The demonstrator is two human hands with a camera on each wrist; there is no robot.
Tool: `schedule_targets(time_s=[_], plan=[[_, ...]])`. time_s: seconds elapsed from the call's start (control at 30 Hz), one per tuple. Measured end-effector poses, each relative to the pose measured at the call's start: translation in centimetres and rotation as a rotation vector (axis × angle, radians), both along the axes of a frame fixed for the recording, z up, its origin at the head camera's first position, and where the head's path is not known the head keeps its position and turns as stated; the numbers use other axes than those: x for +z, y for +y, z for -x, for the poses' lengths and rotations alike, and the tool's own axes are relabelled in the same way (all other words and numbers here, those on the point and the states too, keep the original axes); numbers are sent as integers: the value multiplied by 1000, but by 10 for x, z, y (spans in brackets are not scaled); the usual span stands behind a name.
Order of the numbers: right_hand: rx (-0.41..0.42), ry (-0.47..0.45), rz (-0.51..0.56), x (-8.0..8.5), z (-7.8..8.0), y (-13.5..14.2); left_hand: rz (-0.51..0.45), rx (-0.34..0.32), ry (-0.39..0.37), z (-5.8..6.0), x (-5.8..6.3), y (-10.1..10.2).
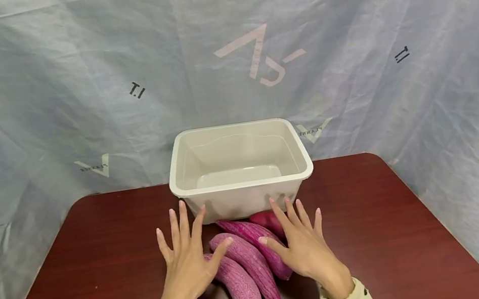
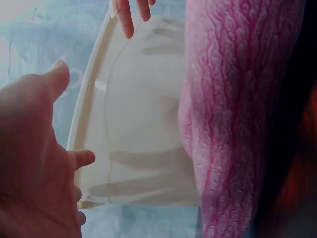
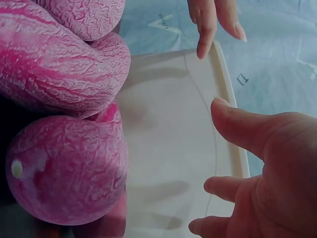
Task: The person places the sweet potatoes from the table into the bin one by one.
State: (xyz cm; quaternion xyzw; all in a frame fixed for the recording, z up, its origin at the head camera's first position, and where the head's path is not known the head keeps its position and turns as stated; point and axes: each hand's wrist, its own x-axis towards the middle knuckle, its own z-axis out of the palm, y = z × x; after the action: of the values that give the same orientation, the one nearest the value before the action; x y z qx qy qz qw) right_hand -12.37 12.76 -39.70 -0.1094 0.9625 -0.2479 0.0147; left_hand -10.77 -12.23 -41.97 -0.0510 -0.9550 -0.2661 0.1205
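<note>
On the dark red table [image 1: 369, 223], 3 textured pink-purple vegetables [image 1: 253, 265] lie side by side at a slant between the left hand [image 1: 187, 269] and the right hand [image 1: 306, 252]. Behind them, 1 red item [image 1: 264, 220] lies near the front wall of the off-white bin [image 1: 242, 201], partly hidden by the right hand. Both hands: raised, fingers extended and spread apart; the wrist views show a gap between each hand and the vegetables.

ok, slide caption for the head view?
Left hand and right hand spread wide at either side of pink-purple vegetables in front of a white tub on a red-brown table.
</note>
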Motion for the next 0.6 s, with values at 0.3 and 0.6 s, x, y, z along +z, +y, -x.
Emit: schedule_targets(time_s=[0.3,0.6], plan=[[-43,61,-5,-3,5,15,-79,35,-40,7,-3,-8],[-115,33,-34,-13,7,45,-161,25,61,22,2,-11]])
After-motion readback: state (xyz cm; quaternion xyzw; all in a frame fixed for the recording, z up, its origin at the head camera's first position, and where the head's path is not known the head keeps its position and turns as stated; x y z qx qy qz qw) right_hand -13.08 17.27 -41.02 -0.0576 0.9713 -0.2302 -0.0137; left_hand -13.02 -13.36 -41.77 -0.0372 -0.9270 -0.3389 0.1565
